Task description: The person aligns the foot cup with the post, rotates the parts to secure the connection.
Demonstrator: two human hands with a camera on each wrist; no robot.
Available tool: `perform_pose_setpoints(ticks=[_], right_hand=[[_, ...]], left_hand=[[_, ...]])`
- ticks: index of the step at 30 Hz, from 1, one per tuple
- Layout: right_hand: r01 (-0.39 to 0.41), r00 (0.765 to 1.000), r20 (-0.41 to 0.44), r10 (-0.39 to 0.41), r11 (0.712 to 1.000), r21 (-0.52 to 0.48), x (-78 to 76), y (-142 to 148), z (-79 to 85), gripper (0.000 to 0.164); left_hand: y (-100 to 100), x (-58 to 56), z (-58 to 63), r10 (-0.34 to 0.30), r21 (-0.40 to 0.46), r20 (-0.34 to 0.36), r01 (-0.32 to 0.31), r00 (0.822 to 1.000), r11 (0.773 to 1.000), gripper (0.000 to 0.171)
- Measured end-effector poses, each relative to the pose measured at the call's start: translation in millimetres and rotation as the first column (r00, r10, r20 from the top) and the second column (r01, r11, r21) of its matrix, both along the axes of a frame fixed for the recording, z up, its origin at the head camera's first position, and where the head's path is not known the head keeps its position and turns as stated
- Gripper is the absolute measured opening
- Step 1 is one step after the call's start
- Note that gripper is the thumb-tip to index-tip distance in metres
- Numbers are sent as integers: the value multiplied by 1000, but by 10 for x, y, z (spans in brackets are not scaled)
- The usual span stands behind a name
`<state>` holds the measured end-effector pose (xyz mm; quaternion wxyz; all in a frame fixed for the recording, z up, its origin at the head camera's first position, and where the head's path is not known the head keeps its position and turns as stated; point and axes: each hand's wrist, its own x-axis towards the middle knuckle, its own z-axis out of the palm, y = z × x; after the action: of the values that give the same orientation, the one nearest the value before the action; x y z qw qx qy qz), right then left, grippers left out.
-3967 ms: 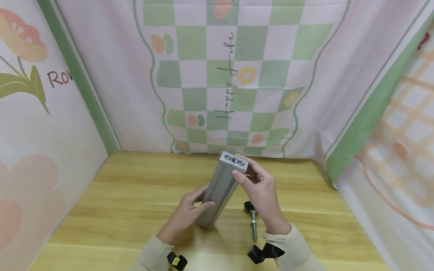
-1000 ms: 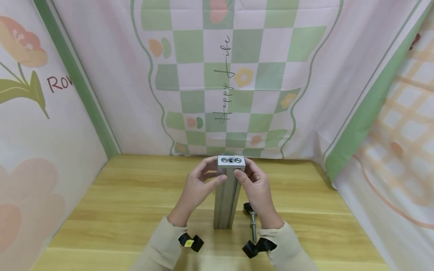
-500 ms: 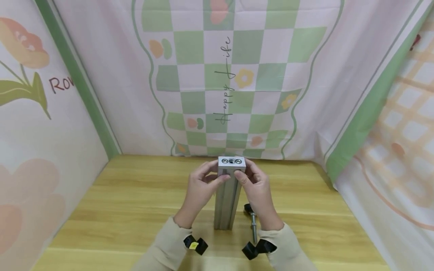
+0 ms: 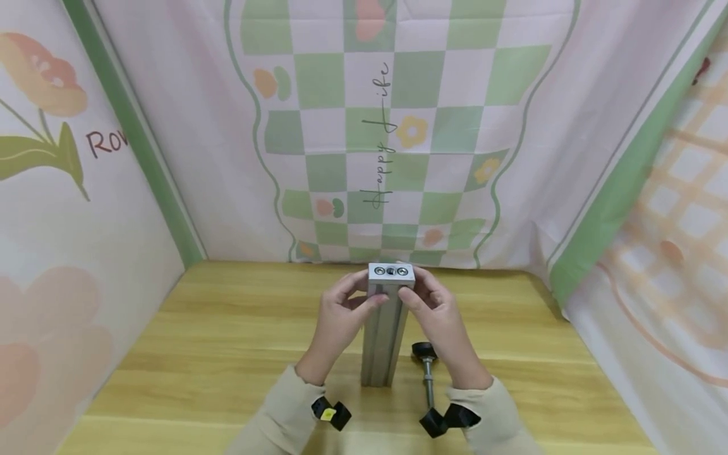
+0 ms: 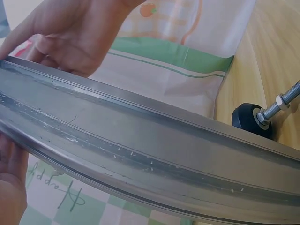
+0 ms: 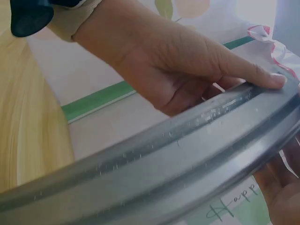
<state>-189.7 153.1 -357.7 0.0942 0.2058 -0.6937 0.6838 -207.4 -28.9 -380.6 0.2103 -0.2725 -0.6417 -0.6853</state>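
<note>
A grey aluminium profile point(image 4: 380, 344) stands upright on the wooden table, with a silver end plate point(image 4: 391, 273) on top showing two screws and a middle hole. My left hand point(image 4: 340, 316) grips its upper end from the left, thumb on the near face. From the right, my right hand point(image 4: 442, 319) holds the same end, thumb just below the plate. The far-side fingers are partly hidden. The left wrist view shows the grooved profile point(image 5: 140, 126) close up; in the right wrist view its groove point(image 6: 154, 145) carries small pale flecks.
A levelling foot point(image 4: 429, 382) with black base, threaded rod and nut lies on the table point(image 4: 239, 354) right of the profile, partly hidden by a black wrist mount point(image 4: 435, 421). Patterned cloth walls point(image 4: 318, 126) enclose the back and sides.
Four seconds ago the profile was tilted, with my left hand lower on it. It has since come upright and my left hand has risen to the top. The last half second shows little movement.
</note>
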Motion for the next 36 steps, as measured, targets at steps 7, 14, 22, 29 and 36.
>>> perform_pose_setpoints(ticks=[7, 14, 22, 29, 36], right_hand=[[-27, 999, -33, 32, 990, 142, -68, 224, -153, 35], [-36, 999, 28, 29, 950, 309, -184, 361, -348, 34], [-90, 969, 246, -12, 912, 400, -386, 506, -665, 47], [-95, 951, 302, -61, 874, 477, -515, 652, -935, 50], [-84, 952, 271, -141, 734, 674, -541, 718, -1130, 44]], left_hand=[[15, 2, -12, 1, 0, 9, -1, 1000, 1000, 38], [9, 11, -12, 9, -2, 16, -9, 1000, 1000, 39], [21, 4, -16, 12, 4, 20, -12, 1000, 1000, 39], [20, -3, -18, 12, 11, 21, -13, 1000, 1000, 39], [19, -3, -22, 7, 19, 17, -7, 1000, 1000, 40]])
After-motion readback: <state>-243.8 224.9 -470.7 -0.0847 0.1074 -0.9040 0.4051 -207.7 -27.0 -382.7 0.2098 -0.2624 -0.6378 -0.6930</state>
